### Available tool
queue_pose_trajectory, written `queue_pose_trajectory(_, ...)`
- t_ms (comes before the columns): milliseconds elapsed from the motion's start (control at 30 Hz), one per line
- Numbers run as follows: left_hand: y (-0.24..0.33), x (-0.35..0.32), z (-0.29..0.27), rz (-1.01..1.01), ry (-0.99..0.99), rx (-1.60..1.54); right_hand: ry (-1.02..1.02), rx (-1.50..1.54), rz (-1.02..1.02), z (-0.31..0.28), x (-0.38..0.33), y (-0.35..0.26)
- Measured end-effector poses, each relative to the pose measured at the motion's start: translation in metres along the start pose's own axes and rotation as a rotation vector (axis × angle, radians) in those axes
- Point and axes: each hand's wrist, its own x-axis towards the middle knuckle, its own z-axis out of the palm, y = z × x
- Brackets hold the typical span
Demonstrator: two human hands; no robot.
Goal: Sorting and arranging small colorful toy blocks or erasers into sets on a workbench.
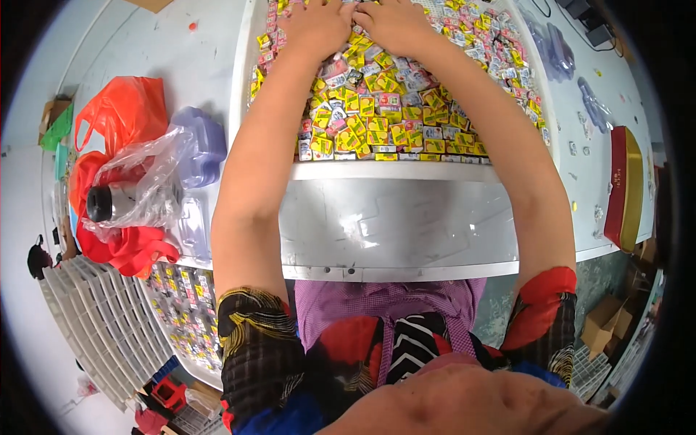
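Note:
Both my arms reach forward over a shallow white tray point(406, 170) filled with small printed boxes point(377, 130). Many of them are yellow; others are pink, white or grey. At the tray's far part, my left hand point(317, 27) lies palm down on the boxes, fingers spread and partly cut off by the upper edge of the view. Close beside it, my right hand point(395, 27) rests on the boxes too, its fingers apart. The two hands nearly meet at the thumbs. No box shows gripped in either hand, though what lies under the palms is hidden.
Left of the tray are a red plastic bag point(127, 109), a steel flask point(119, 201) in clear plastic and purplish plastic containers point(203, 145). Stacked white trays point(101, 326) stand lower left. On the right lie a red and gold box point(622, 188) and clear plastic pieces point(594, 105).

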Motion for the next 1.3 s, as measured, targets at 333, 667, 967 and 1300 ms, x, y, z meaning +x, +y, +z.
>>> queue_pose_trajectory(333,0.020,0.010,-0.015,-0.084,-0.169,-0.165,-0.343,0.379,0.279,-0.044,0.004,0.005)
queue_pose_trajectory(667,0.025,0.016,-0.023,-0.435,-0.861,-0.248,-0.292,0.381,0.095,-0.072,-0.033,-0.023)
queue_pose_trajectory(967,0.062,-0.053,-0.095,-0.038,-0.428,-0.516,-0.286,0.484,-0.007,-0.083,-0.144,-0.016)
queue_pose_trajectory(1300,0.069,-0.075,-0.113,-0.244,-0.422,-0.456,0.183,0.940,0.423,-0.096,-0.208,-0.038)
